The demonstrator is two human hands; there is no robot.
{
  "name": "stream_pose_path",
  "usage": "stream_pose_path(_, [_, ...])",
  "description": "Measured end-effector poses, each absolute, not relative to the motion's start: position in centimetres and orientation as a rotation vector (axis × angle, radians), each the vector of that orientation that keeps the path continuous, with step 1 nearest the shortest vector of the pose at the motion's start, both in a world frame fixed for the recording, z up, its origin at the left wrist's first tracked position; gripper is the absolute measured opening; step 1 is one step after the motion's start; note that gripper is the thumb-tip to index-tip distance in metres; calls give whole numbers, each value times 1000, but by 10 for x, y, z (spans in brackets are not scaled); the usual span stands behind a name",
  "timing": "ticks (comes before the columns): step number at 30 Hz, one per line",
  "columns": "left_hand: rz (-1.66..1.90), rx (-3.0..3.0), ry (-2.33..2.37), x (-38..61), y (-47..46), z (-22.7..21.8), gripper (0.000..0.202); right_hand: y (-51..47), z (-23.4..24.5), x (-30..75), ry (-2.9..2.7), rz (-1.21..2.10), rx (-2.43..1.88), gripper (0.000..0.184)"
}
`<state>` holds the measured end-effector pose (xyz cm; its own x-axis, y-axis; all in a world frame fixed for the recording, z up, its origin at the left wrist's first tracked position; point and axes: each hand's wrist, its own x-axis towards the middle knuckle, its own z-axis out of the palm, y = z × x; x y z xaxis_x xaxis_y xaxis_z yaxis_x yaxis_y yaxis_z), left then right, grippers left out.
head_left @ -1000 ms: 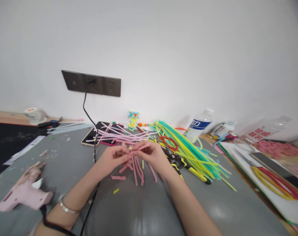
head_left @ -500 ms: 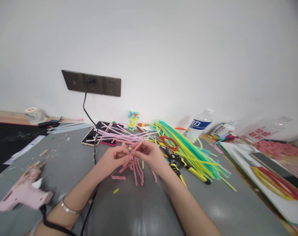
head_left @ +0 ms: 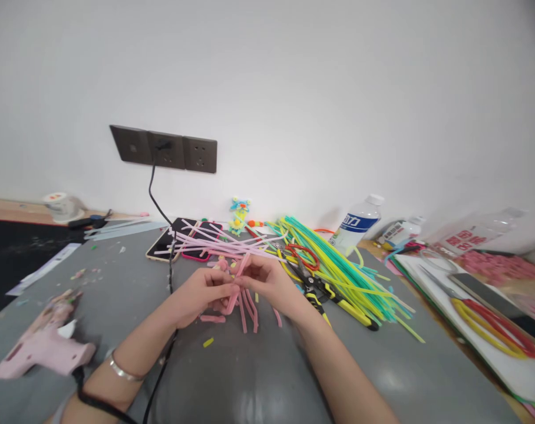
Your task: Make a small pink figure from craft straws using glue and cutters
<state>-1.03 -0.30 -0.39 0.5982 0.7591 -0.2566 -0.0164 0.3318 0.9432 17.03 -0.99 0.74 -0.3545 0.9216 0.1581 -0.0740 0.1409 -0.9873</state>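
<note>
Both my hands meet over the middle of the grey table [head_left: 258, 377]. My left hand [head_left: 201, 292] and my right hand [head_left: 267, 281] each pinch the same short pink stick [head_left: 235, 282], which tilts steeply between them. Several cut pink pieces [head_left: 245, 307] lie on the table just below my fingers. A loose heap of long pale pink sticks [head_left: 214, 242] lies just beyond my hands.
Pink glue gun [head_left: 42, 347] lies front left, its black cord [head_left: 161, 365] running to the wall sockets [head_left: 164, 148]. Green and yellow sticks [head_left: 338, 265], yellow-handled pliers [head_left: 329, 294] and a water bottle [head_left: 358, 221] lie right. Two phones [head_left: 185, 238] lie behind; scissors [head_left: 484, 315] sit far right.
The pink stick has turned from nearly level to steeply tilted, and both hands have shifted slightly toward me and to the left.
</note>
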Motion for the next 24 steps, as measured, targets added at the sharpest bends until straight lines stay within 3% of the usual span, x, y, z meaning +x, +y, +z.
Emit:
stream_pose_path(14, [669,1111,720,-11,-2,-1,37,-9,4,168,-1543,1108,-885,23])
stream_pose_path(24, [762,1110,757,-10,0,0,37,-14,8,165,-1601,921,-921,11])
